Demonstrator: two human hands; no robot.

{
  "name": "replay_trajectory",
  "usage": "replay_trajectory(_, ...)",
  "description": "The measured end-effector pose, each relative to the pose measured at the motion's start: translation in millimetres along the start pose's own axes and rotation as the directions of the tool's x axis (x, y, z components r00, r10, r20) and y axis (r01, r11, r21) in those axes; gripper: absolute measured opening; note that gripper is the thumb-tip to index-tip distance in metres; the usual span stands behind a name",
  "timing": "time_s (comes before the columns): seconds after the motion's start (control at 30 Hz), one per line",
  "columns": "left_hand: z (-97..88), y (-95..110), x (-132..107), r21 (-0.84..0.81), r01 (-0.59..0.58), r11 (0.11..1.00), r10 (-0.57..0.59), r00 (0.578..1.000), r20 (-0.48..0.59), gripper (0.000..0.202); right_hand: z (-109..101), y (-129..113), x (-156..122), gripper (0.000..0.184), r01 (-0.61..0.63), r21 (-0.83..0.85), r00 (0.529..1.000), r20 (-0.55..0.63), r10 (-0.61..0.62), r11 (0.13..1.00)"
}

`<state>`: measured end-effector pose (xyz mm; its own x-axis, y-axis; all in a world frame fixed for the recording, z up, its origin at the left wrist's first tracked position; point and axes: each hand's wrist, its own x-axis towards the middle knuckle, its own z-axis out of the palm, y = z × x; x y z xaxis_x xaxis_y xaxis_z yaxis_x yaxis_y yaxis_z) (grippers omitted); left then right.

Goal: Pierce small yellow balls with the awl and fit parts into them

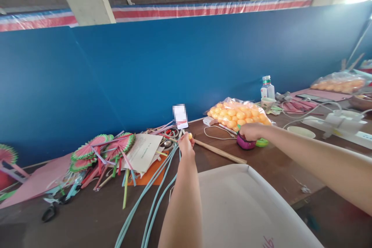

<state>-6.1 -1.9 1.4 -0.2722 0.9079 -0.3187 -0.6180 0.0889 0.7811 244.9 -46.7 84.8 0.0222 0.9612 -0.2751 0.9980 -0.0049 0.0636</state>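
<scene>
My left hand [186, 144] reaches forward over the table, its fingers closed round a small yellow round thing [190, 136], mostly hidden by the fingers. Beside that hand lies a wooden stick [221, 151]. Light-blue cords [157, 186] run towards me, left of the forearm. To the right, my right hand [252, 131] is closed on the top of a small purple case [245, 142] with bright green parts [262, 143]. Its fingertips are partly hidden. Behind it rests a clear bag of orange balls [236, 113].
A large white sheet or box [232, 197] lies before me. Pleated paper fans [95, 149], papers [142, 151] and black scissors [52, 208] spread left. A phone [180, 117] leans at the blue partition [162, 69]. Bottles [267, 88], a power strip [348, 133] and cables sit right.
</scene>
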Motion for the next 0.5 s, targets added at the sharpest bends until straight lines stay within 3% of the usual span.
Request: replay_trajectory(0.5,-0.1,-2.3,3.9,-0.003,0.013,1.0,-0.013,1.0,0.009,0.015,3.1,3.8,-1.9,0.019,-0.015,0.058,0.999,-0.031,0.017,0.998)
